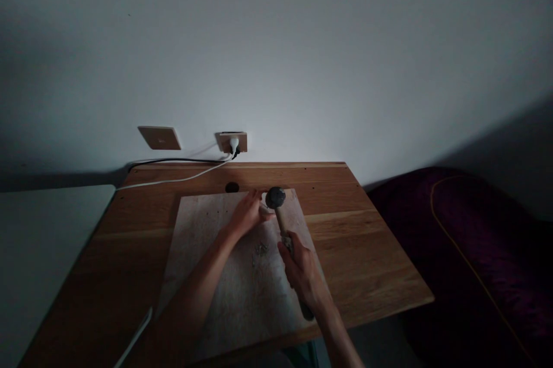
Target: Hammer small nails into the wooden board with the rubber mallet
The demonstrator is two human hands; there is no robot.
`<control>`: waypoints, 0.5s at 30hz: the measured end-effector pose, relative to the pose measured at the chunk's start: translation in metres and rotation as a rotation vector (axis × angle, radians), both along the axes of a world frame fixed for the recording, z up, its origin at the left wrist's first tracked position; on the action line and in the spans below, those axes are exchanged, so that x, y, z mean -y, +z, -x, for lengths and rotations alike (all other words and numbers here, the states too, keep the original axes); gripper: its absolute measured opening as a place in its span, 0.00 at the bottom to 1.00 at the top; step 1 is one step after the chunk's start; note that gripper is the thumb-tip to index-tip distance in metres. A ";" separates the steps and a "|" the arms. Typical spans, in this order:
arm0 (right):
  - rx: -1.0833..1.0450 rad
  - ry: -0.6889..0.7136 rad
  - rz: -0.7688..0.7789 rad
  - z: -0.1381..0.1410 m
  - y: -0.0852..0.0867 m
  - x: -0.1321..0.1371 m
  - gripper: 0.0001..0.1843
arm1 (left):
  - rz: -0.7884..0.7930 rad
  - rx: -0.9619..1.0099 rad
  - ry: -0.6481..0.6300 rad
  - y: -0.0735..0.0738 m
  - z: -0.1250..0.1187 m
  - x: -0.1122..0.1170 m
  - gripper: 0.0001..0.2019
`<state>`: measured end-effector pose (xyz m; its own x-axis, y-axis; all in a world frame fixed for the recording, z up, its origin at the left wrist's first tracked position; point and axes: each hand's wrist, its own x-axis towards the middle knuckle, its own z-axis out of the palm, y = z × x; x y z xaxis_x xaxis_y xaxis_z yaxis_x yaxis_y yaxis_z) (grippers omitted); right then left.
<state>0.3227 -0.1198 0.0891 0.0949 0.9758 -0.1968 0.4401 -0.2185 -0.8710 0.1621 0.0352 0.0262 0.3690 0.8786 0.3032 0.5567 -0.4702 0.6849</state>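
My right hand point(300, 267) is wrapped round the wooden handle of a hammer point(283, 221). Its dark, round head is up at the far part of a pale board point(194, 276). Close beside that head, my left hand point(251, 209) has its fingers curled around a small whitish piece point(265, 204), which the hammer head partly covers. What kind of piece it is I cannot make out. Nearer to me on the board lies a scatter of small pale fragments point(260, 250).
The board rests on a wooden table point(354, 253) against a white wall. A socket point(233, 142) holds a white plug, and white and black cables run left along the table's back. A white panel point(47, 253) stands at left; dark purple fabric point(458, 241) lies at right.
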 end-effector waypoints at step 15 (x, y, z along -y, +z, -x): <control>-0.161 -0.107 0.052 -0.008 -0.007 0.010 0.31 | 0.053 0.024 -0.096 0.004 -0.001 -0.004 0.04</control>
<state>0.3309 -0.1294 0.0820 0.1605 0.9500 -0.2678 0.2682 -0.3031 -0.9144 0.1632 0.0393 0.0301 0.4454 0.8545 0.2674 0.4936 -0.4835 0.7229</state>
